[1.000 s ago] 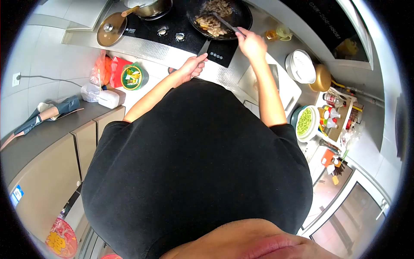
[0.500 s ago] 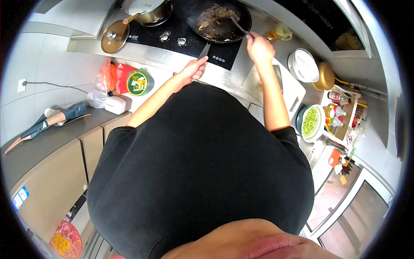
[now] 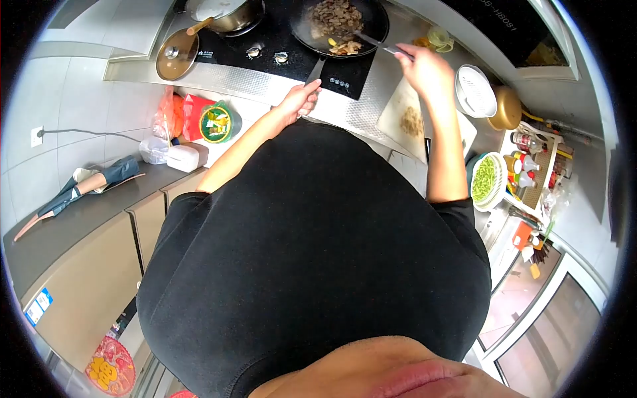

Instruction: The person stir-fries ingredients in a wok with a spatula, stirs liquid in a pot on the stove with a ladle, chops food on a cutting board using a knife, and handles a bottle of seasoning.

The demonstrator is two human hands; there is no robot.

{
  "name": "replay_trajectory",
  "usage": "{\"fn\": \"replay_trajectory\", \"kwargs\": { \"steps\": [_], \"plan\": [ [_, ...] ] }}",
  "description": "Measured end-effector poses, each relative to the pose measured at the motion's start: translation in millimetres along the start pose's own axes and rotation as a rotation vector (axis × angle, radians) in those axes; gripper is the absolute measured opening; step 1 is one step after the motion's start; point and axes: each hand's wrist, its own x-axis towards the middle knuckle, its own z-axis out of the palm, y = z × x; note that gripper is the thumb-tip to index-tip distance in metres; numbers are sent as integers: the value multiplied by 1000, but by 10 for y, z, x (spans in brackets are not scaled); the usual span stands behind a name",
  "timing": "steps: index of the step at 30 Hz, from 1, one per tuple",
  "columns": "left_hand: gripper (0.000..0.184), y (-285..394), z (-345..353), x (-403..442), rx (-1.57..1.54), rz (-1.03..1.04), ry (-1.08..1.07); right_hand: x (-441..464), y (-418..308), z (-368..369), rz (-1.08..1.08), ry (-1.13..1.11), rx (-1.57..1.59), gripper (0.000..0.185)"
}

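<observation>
My left hand (image 3: 300,101) is closed around the handle of a black wok (image 3: 383,30) on the stove. Browned sliced food, which looks like meat, (image 3: 335,18) lies in the wok, with a paler portion nearer the handle. Closed round the handle of a spatula (image 3: 379,44), my right hand (image 3: 424,69) is right of the wok. The spatula's far end reaches into the food, so its blade is mostly hidden. Below my right hand, a stained cutting board (image 3: 406,123) lies on the counter, partly behind my forearm.
A steel pot (image 3: 229,18) stands on the left burner beside a glass lid (image 3: 177,56). A white basket (image 3: 474,91), a golden pot (image 3: 505,113) and a colander of cut green vegetables (image 3: 488,182) stand at right. A green bin (image 3: 219,123) is at left.
My right hand and the spatula have shifted right. The food is spread differently, with a pale portion now near the handle side. My left hand still grips the wok handle.
</observation>
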Motion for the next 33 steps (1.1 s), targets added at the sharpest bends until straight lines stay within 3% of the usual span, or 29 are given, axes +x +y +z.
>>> {"fn": "replay_trajectory", "kwargs": {
  "steps": [5, 8, 15, 17, 22, 28, 33],
  "plan": [
    [31, 1, -3, 2, 13, -11, 5, -23, 95, -311, 30, -58, -27, 29],
    [30, 17, 6, -10, 15, -5, 15, 133, 150, 62, 7, -108, -66, 29],
    [30, 14, 3, -15, 15, -6, 6, 366, -171, 1069, 254, 77, 135, 33],
    [30, 15, -8, 1, 12, -8, 7, 317, -242, 1284, 214, 86, 185, 34],
    [30, 12, -23, 7, 19, -9, 24, 184, -165, 938, 106, -44, 281, 36],
    [29, -22, -28, 49, 21, -12, 38, 97, 158, -39, 21, -100, 87, 32],
    [29, -16, -20, 43, 22, -10, 35, 232, 76, 390, 77, -31, 23, 32]
  ]
}}
